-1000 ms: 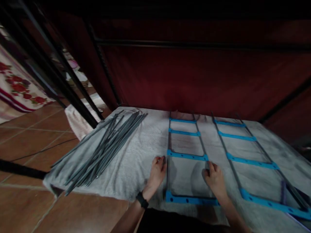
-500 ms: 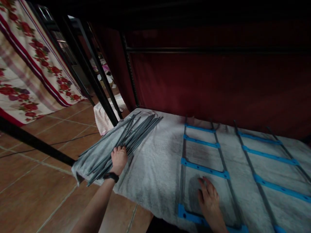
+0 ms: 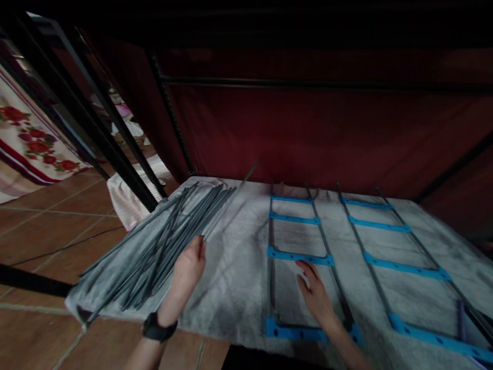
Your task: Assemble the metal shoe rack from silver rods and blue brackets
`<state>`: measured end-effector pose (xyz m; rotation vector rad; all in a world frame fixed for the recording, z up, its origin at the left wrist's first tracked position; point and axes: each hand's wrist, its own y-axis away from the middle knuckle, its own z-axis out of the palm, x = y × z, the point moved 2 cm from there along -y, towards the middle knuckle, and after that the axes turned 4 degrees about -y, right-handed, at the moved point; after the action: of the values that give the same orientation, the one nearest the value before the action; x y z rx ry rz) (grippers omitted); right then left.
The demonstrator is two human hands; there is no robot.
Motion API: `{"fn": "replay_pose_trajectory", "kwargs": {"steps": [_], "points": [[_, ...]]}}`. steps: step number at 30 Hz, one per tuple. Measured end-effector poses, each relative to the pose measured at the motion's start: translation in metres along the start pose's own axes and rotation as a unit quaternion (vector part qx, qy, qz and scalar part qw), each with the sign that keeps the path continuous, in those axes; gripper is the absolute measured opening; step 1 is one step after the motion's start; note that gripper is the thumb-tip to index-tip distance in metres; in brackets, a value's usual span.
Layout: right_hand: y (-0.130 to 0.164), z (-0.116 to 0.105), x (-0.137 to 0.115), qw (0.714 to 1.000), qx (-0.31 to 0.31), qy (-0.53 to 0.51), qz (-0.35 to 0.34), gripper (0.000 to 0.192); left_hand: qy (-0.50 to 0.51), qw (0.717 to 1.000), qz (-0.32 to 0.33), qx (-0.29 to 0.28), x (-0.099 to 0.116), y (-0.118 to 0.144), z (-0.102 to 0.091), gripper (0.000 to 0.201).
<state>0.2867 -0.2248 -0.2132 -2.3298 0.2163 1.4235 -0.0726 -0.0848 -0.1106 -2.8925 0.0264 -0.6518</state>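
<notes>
Presently a thin grey rod (image 3: 239, 187) slants up and away from the left hand (image 3: 188, 267), whose fingers are closed around its near end, just beside the pile of grey rods (image 3: 165, 252) on the pale cloth (image 3: 234, 293). Loosely spread and holding nothing, the right hand (image 3: 316, 295) hovers over the nearer ladder-like frame, fingertips near a blue crosspiece (image 3: 300, 256); a second blue-runged frame (image 3: 406, 266) lies farther right, before a dark red curtain (image 3: 308, 133).
</notes>
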Motion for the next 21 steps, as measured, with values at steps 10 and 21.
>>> {"fn": "replay_pose_trajectory", "kwargs": {"steps": [10,21], "points": [[-0.072,0.022,-0.070,0.837,0.058,-0.502,0.209,0.025,0.353,0.905,0.121,-0.205,0.173,0.085,0.090,0.025],[-0.154,-0.063,-0.116,0.815,0.192,-0.545,0.040,0.045,0.392,0.905,-0.047,-0.158,0.066,0.047,0.115,0.020]]}}
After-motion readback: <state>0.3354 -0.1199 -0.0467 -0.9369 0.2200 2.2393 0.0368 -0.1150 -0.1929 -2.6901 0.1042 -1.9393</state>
